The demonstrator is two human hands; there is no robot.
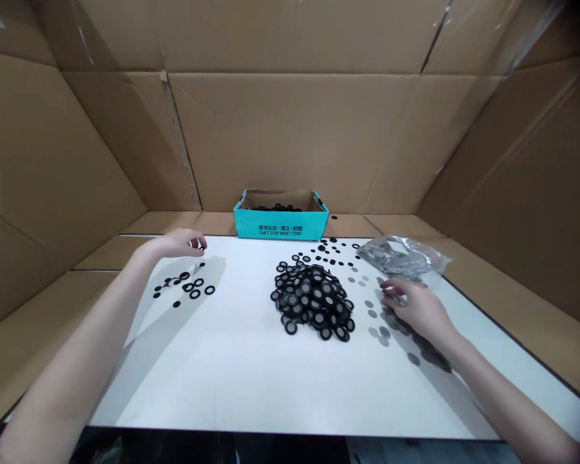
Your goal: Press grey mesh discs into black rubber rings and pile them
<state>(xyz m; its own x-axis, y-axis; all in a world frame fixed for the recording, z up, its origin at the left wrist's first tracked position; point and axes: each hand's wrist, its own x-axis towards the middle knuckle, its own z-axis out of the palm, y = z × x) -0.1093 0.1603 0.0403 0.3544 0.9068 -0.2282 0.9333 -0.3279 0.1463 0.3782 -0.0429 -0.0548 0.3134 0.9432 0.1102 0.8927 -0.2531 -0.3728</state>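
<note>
My left hand point(182, 243) is held above the far left of the white table, its fingers pinched on a small black round piece point(203, 247). Below it lie several loose black rings point(194, 294) and small black discs point(176, 304). On the right, my right hand point(415, 306) has its fingertips drawn together over scattered thin grey discs point(385, 332). Something dark shows at those fingertips, too small to make out. Between the hands is a heap of black rings with grey discs in their centres point(314, 299).
A turquoise box point(281, 225) with black pieces inside stands at the back. Small black discs point(332, 261) are strewn behind the heap. A clear plastic bag point(401, 254) of grey discs lies at the far right. Cardboard walls point(290, 142) enclose the table point(212, 380).
</note>
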